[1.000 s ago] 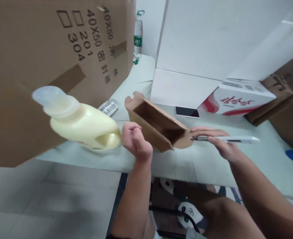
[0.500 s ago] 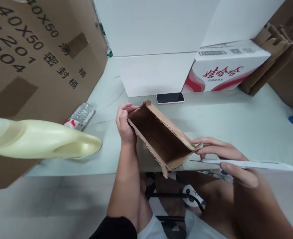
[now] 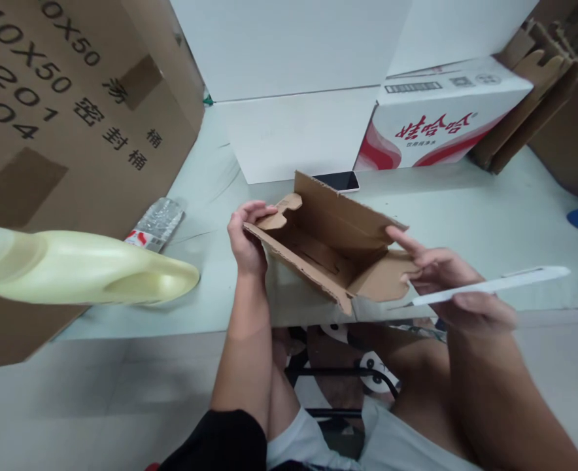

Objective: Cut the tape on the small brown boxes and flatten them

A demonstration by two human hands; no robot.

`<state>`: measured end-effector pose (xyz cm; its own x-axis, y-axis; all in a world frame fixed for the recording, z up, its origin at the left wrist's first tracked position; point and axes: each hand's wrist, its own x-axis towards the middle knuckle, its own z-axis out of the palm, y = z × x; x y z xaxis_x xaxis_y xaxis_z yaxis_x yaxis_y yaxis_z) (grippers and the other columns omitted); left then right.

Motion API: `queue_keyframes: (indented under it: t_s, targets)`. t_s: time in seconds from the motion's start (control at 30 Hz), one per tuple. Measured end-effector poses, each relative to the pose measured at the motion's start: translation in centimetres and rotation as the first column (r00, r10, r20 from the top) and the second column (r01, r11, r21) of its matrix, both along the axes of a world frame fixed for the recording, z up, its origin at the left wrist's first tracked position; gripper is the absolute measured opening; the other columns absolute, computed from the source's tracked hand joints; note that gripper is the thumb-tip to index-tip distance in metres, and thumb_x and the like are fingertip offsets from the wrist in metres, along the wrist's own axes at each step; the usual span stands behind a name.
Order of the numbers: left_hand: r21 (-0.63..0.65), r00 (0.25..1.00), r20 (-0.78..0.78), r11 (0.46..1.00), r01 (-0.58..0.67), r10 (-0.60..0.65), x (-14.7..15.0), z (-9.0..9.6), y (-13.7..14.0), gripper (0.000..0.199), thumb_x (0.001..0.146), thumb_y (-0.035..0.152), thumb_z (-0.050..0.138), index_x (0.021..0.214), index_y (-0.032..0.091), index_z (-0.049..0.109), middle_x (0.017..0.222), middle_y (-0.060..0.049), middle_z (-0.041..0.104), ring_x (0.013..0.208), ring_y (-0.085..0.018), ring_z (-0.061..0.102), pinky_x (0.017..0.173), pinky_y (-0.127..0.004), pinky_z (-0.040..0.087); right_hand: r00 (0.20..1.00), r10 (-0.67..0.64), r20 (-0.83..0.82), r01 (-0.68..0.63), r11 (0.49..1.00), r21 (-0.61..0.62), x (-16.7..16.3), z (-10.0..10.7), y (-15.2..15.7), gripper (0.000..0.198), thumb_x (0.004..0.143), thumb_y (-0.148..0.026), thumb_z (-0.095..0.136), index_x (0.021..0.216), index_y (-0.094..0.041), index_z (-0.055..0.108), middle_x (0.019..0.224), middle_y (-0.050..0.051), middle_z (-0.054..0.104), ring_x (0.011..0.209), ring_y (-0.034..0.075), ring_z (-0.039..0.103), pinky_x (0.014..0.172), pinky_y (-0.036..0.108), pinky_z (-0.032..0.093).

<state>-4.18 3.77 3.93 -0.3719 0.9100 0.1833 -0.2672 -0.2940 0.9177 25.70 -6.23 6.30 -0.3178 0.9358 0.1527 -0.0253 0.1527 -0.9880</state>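
My left hand [image 3: 248, 237] is closed on the left end of a small brown cardboard box [image 3: 313, 252], its fingers over the rim by an end flap. The box is tilted with its open top towards me, and its inside looks bare. My right hand [image 3: 448, 281] grips a slim white utility knife [image 3: 495, 285] against the palm, its thin tip pointing left. The index finger of that hand touches the box's raised long flap [image 3: 348, 206], and other fingers are at the right end flap [image 3: 384, 275].
A pale yellow bottle [image 3: 97, 267] stands at the left, near a clear plastic package [image 3: 159, 222] and a large carton [image 3: 87, 170]. Behind the box lie a phone [image 3: 345, 181] and white cartons [image 3: 293, 137]. Folded cardboard [image 3: 524, 118] leans at the right. The table's front edge is close to me.
The box's long flap and end flaps have swung up and open. My right hand has shifted from the box's corner to the flaps, with the knife turned slightly upward at its rear.
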Motion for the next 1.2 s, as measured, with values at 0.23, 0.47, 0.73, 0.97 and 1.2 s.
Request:
queue_keyframes:
  t_s: [0.23, 0.47, 0.73, 0.97, 1.2]
  targets:
    - [0.076, 0.982, -0.162, 0.991, 0.11, -0.096, 0.2, -0.7, 0.1, 0.057, 0.086, 0.073, 0.049, 0.088, 0.02, 0.071, 0.085, -0.007, 0.072, 0.087, -0.024, 0.069, 0.085, -0.037, 0.055, 0.999, 0.002, -0.055, 0.003, 0.996, 0.085, -1.9, -1.4, 1.9, 0.044, 0.08, -0.052, 0.061, 0.122, -0.04, 0.062, 0.153, -0.003, 0.053, 0.147, 0.034, 0.043, 0.109, 0.054, 0.042]
    - [0.096, 0.879, -0.456, 0.99, -0.107, 0.139, 0.3, -2.1, 1.1, 0.055, 0.077, 0.06, 0.075, 0.111, 0.019, 0.066, 0.103, -0.007, 0.07, 0.102, -0.024, 0.067, 0.094, -0.035, 0.052, 0.973, -0.209, -0.1, 0.225, 0.955, 0.193, -1.1, -2.5, 2.8, 0.043, 0.077, -0.059, 0.059, 0.105, -0.031, 0.074, 0.149, 0.001, 0.056, 0.144, 0.037, 0.042, 0.122, 0.057, 0.027]
    - [0.22, 0.711, -0.692, 0.975, 0.041, 0.126, 0.6, -2.2, 1.0, 0.043, 0.089, 0.055, 0.063, 0.118, 0.024, 0.071, 0.141, -0.013, 0.059, 0.132, -0.03, 0.056, 0.115, -0.049, 0.043, 0.978, -0.09, -0.189, 0.103, 0.993, 0.06, -0.2, -3.8, 2.6, 0.04, 0.076, -0.06, 0.059, 0.101, -0.03, 0.069, 0.122, 0.004, 0.074, 0.143, 0.035, 0.047, 0.128, 0.058, 0.013]
    - [0.11, 0.674, -0.739, 0.985, 0.132, -0.009, -0.5, -2.3, 1.5, 0.041, 0.089, 0.057, 0.061, 0.101, 0.023, 0.081, 0.133, -0.012, 0.064, 0.126, -0.03, 0.061, 0.114, -0.05, 0.044, 0.934, -0.203, -0.294, 0.213, 0.977, 0.003, 0.6, -5.5, 2.8, 0.039, 0.079, -0.062, 0.05, 0.095, -0.031, 0.067, 0.129, 0.003, 0.07, 0.141, 0.034, 0.049, 0.121, 0.057, 0.03]
    - [-0.121, 0.926, -0.337, 0.967, -0.222, 0.17, -2.6, -3.3, 2.7, 0.037, 0.077, 0.05, 0.069, 0.1, 0.022, 0.076, 0.142, -0.01, 0.06, 0.126, -0.03, 0.059, 0.081, -0.034, 0.058, 0.957, -0.093, -0.273, 0.034, 0.976, -0.214, 0.1, -7.5, 4.7, 0.048, 0.081, -0.064, 0.045, 0.092, -0.026, 0.072, 0.129, 0.005, 0.07, 0.142, 0.034, 0.048, 0.12, 0.055, 0.032]
